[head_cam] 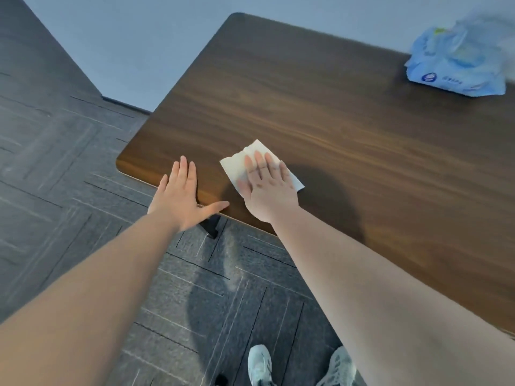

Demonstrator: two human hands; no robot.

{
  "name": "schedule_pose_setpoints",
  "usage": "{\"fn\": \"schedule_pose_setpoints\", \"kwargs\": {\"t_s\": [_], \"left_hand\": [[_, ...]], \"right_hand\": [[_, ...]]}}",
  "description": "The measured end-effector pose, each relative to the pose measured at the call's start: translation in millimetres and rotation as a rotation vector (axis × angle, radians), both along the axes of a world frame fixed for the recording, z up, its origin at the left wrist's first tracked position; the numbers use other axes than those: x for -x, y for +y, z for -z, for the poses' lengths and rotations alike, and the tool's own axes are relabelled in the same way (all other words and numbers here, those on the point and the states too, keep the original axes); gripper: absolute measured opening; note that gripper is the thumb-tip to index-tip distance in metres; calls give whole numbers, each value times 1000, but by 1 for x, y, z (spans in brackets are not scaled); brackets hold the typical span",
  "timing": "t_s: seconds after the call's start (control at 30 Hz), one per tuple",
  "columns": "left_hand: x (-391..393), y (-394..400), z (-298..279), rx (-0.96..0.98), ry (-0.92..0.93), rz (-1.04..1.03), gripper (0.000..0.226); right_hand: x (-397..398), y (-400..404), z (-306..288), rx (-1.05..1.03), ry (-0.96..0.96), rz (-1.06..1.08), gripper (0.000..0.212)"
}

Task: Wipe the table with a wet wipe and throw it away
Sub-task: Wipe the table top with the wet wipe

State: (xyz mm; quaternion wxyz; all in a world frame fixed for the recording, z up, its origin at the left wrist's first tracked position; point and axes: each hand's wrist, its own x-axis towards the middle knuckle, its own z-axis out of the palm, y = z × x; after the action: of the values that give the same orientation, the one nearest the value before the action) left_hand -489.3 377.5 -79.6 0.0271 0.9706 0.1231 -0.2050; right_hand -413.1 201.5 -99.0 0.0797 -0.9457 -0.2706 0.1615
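Note:
A white wet wipe [252, 154] lies flat on the dark wooden table [320, 101], near its front left corner. My right hand [266, 188] presses down on the wipe with flat, spread fingers, covering most of it. At the table's front edge, just left of the wipe, my left hand [181, 196] rests open with its fingers on the tabletop and its thumb pointing right along the edge. It holds nothing.
A blue pack of wet wipes [457, 62] lies at the table's far right. A black table leg [210, 227] shows under the front edge. Grey carpet tiles [55, 168] cover the floor; my two light shoes [260, 366] stand below. A pale wall is behind.

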Motion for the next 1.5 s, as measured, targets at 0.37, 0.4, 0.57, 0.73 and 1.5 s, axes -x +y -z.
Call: {"fn": "schedule_pose_setpoints", "kwargs": {"t_s": [0.37,0.4,0.57,0.73,1.5], "left_hand": [[2,6,5,125,-50,-64,134],[2,6,6,122,-46,-61,132],[-1,3,-2,109,-18,-54,133],[1,-19,-13,52,-12,90,126],[-82,-419,-14,111,-13,742,103]], "right_hand": [[-5,88,2,-34,-27,-134,55],[-4,86,2,-33,-26,-149,55],[1,55,-2,-6,16,-234,59],[9,-6,-4,25,19,-197,59],[35,-451,-3,73,-19,623,59]]}}
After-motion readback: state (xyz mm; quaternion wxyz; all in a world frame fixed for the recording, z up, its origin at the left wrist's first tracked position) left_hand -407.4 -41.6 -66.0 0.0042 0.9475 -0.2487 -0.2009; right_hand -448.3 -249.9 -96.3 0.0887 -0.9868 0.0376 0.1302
